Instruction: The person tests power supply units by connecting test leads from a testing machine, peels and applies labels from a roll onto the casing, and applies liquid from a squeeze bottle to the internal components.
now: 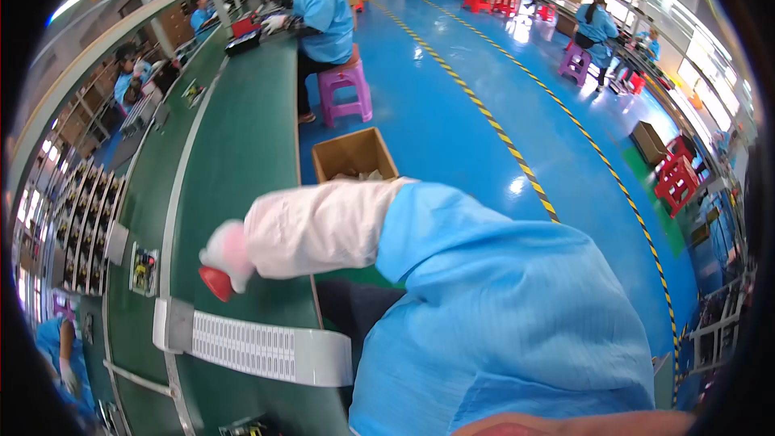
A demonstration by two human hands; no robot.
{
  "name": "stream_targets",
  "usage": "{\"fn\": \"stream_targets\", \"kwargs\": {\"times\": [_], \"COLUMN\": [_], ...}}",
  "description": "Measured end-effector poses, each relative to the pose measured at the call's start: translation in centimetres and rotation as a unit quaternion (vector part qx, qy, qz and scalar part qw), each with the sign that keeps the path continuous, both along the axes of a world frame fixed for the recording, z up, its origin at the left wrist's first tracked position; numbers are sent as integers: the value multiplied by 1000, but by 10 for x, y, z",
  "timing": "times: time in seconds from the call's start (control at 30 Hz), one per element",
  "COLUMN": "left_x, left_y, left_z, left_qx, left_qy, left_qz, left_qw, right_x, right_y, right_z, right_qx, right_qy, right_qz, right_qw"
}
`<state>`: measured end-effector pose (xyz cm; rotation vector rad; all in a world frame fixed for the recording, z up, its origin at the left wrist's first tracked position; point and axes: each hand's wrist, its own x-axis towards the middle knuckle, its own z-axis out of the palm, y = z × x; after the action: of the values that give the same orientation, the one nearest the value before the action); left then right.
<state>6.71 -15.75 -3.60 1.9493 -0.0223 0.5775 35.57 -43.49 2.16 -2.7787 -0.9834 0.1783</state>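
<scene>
My right hand [229, 250], in a pale glove and blurred by motion, is over the green conveyor belt [242, 137]. Its fingers are closed on a small red object [215, 283] whose kind I cannot make out. A pink-white sleeve cover [315, 228] and a blue smock sleeve [500, 291] run back from it. Just below the hand, a strip of printed labels [242, 345] on white backing stretches across the belt's near edge. Beyond the metal rail, a small circuit board [144, 272] lies to the left of the hand. My left hand is out of sight.
An open cardboard box [355, 153] stands beside the belt, past my forearm. Farther along, a person in blue [323, 16] sits on a purple stool [345, 89]. Racks of parts [85, 230] line the left. Yellow-black tape [484, 109] marks the blue floor.
</scene>
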Motion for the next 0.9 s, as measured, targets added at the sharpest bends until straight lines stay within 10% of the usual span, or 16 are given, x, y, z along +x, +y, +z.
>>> {"fn": "stream_targets", "kwargs": {"times": [0.07,0.1,0.17,0.2,0.27,0.4,0.53,0.9], "left_x": [-24,-17,-31,-29,-32,-31,-19,-18], "left_y": [17,56,-10,-11,-21,-30,-25,-20], "left_z": [-17,-77,12,-2,-7,-35,-48,-58], "left_qx": [43,58,76,83,19,-231,-396,-373], "left_qy": [95,-64,199,131,127,33,-63,-34], "left_qz": [82,73,166,207,253,209,104,116], "left_qw": [991,994,963,966,959,950,910,920], "right_x": [-16,-20,-33,-31,-23,-84,-117,-142], "right_y": [-7,-10,-4,6,28,85,133,152], "right_z": [40,48,62,54,23,-16,-37,-52], "right_qx": [128,288,541,615,665,665,653,635], "right_qy": [-8,34,235,308,382,525,566,450], "right_qz": [-4,29,73,129,275,227,231,301], "right_qw": [992,957,804,714,580,481,446,552]}}
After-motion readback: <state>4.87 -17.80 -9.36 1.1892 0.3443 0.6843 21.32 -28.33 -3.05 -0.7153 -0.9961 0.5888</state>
